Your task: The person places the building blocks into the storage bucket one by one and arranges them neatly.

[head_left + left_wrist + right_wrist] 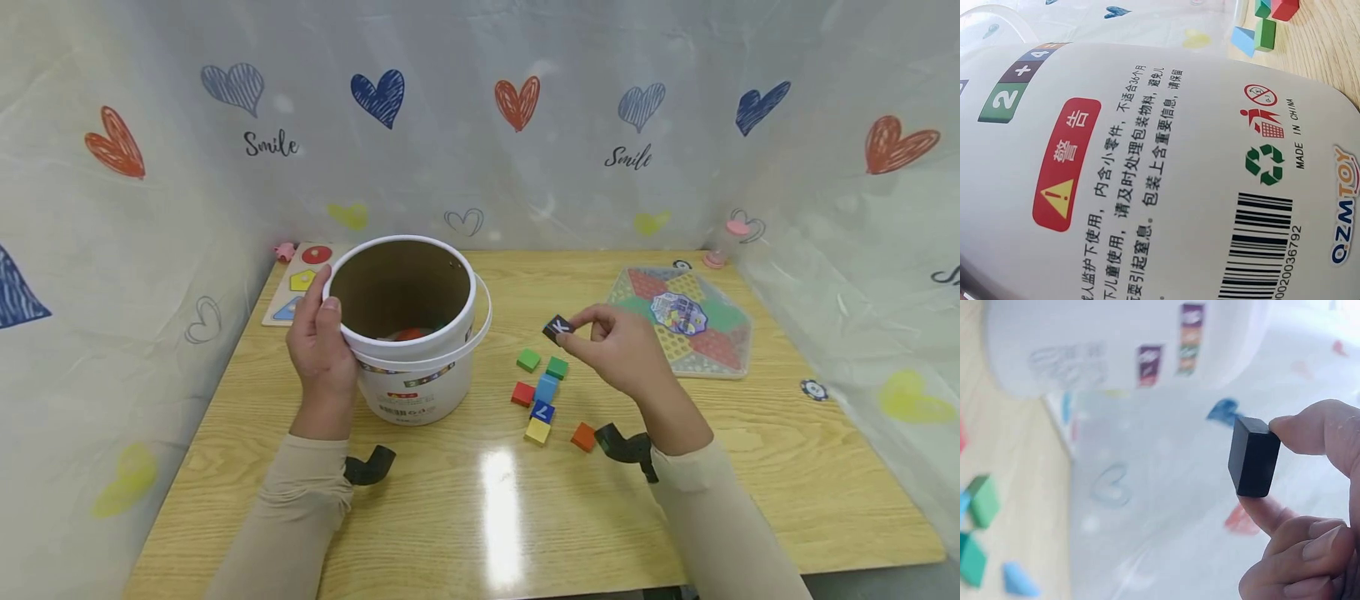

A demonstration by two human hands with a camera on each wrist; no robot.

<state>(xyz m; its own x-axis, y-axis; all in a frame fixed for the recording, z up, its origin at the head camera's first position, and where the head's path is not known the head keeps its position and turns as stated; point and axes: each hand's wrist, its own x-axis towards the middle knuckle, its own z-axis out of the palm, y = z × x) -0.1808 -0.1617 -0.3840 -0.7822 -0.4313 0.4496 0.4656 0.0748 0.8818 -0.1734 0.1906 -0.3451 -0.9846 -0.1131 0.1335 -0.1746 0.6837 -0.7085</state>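
At left in the head view, my left hand (pixel 322 354) grips the white plastic bucket (pixel 442 392) by its side, thumb at the rim. The bucket stands tilted slightly, and an orange-red piece (pixel 410 334) shows inside. Its printed label (pixel 1066 165) fills the left wrist view. My right hand (pixel 626 354) pinches a black block (pixel 558 329) with a white K between thumb and finger, raised right of the bucket. Below it on the table lie several coloured blocks: green (pixel 528 360), red (pixel 522 393), light blue (pixel 546 388), dark blue (pixel 542 412), yellow (pixel 537 431) and orange (pixel 583 437).
A wooden shape puzzle board (pixel 277 304) lies behind the bucket at the left. On the right rests a clear hexagonal case (pixel 723 346) of coloured pieces, with a pink-ended sand timer (pixel 726 243) behind it. Printed sheeting (pixel 450 167) encloses the wooden table (pixel 420 533).
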